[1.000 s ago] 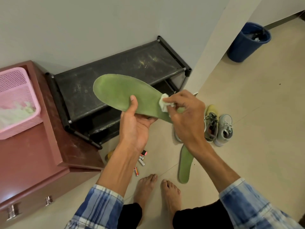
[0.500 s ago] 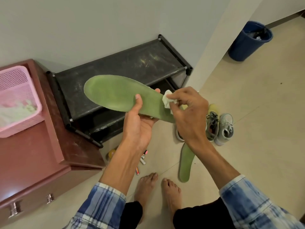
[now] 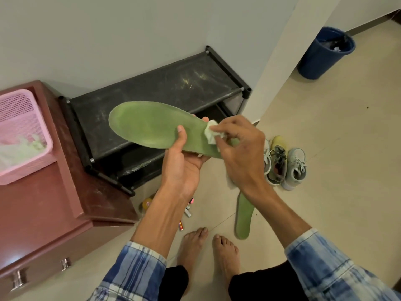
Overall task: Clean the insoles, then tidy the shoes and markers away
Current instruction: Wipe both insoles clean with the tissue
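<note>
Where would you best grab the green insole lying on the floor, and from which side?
The floor insole lies flat and thin, so I would pinch its rounded near end, beside the bare feet, coming down from above and peeling up the edge. That end lies free; the far end is hidden.

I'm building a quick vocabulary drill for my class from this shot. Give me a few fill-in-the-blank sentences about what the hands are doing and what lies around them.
1. The left hand grips a ___ insole from below.
2. The right hand pinches a small ___ wipe against it.
3. A second insole lies on the ___ beside the bare feet.
4. The ___ basket sits on the reddish cabinet.

Missing words: green; white; floor; pink.
</note>
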